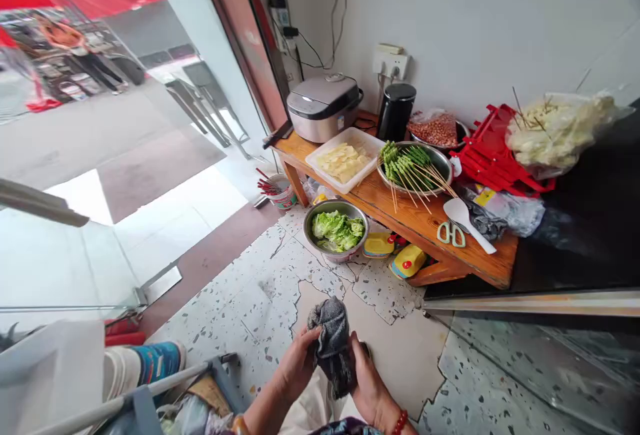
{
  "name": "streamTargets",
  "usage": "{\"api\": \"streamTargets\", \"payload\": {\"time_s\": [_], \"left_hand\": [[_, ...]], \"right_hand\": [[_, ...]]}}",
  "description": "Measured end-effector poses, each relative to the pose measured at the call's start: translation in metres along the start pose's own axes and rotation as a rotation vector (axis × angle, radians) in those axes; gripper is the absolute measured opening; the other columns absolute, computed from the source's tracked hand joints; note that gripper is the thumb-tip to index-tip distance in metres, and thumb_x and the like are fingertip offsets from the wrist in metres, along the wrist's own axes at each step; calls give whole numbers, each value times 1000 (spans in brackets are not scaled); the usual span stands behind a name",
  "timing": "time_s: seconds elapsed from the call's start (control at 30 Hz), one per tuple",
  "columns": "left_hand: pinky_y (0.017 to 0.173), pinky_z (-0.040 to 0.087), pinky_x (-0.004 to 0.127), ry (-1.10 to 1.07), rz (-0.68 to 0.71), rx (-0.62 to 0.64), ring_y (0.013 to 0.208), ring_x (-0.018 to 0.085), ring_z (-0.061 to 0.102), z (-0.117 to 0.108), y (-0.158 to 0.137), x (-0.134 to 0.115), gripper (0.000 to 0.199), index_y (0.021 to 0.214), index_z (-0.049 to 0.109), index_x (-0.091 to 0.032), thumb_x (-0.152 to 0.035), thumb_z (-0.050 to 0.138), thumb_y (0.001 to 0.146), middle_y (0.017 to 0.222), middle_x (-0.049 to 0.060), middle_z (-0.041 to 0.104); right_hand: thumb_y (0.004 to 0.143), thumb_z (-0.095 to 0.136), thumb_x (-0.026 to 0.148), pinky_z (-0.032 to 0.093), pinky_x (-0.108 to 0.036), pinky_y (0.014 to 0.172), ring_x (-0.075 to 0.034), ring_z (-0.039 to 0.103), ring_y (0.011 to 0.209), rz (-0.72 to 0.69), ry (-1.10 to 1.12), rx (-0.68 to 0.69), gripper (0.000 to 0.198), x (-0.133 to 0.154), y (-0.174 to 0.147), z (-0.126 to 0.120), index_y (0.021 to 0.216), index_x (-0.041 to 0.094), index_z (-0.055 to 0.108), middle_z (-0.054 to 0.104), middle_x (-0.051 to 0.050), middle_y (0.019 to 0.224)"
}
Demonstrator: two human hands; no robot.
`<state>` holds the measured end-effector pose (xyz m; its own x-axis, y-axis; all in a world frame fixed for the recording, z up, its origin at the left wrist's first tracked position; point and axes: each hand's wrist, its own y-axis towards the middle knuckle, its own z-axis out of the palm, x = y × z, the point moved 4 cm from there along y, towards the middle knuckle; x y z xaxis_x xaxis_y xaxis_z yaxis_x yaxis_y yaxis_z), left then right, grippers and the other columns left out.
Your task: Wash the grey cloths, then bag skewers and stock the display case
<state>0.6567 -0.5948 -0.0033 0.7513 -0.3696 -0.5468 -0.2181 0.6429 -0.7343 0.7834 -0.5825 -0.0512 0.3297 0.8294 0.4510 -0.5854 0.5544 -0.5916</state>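
A bunched dark grey cloth (333, 338), knitted or towel-like, is held low in front of me, above my lap. My left hand (296, 363) grips it from the left, thumb on top. On its other side my right hand (367, 378) is closed around the lower right part, a red bead bracelet on the wrist. The fingers behind the cloth are hidden. Beyond the hands, a metal bowl of green lettuce leaves (339, 230) stands on the floor.
A low wooden bench (365, 203) holds a rice cooker (325, 105), a tray of sliced potatoes (345, 160), a bowl of skewered greens (415, 168), a white rice paddle (467, 222) and scissors (451, 234). Yellow slippers (407, 262) lie underneath. A glass door (60, 248) stands left.
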Motion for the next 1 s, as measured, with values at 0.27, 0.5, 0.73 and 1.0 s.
{"api": "streamTargets", "payload": {"time_s": [0.27,0.5,0.73,1.0], "left_hand": [[64,46,26,-413,416,-196,67,17,65,-39,-95,-124,22,86,65,-17,-19,78,68,77,2,73],[67,50,26,-630,636,-314,67,15,65,-152,-116,-216,21,84,66,-17,-19,78,67,79,2,74],[76,51,29,-688,738,-284,83,20,69,-291,-108,-361,24,88,69,-18,-21,80,66,92,4,76],[85,49,30,-687,791,-211,91,20,68,-370,-79,-518,28,99,71,-17,-24,77,73,100,6,76]], "right_hand": [[83,61,65,50,-38,89,-26,58,116,152,-82,348,58,43,-7,176,130,30,60,65,-5,128],[76,72,61,50,-34,87,-26,54,122,233,-261,468,61,-20,50,317,127,29,61,61,-3,134],[75,75,58,52,-33,78,-25,60,113,256,-320,511,65,-109,151,482,130,28,57,64,-6,129],[75,76,55,53,-31,74,-24,63,106,208,-322,493,60,-127,253,636,127,32,60,63,-4,131]]}}
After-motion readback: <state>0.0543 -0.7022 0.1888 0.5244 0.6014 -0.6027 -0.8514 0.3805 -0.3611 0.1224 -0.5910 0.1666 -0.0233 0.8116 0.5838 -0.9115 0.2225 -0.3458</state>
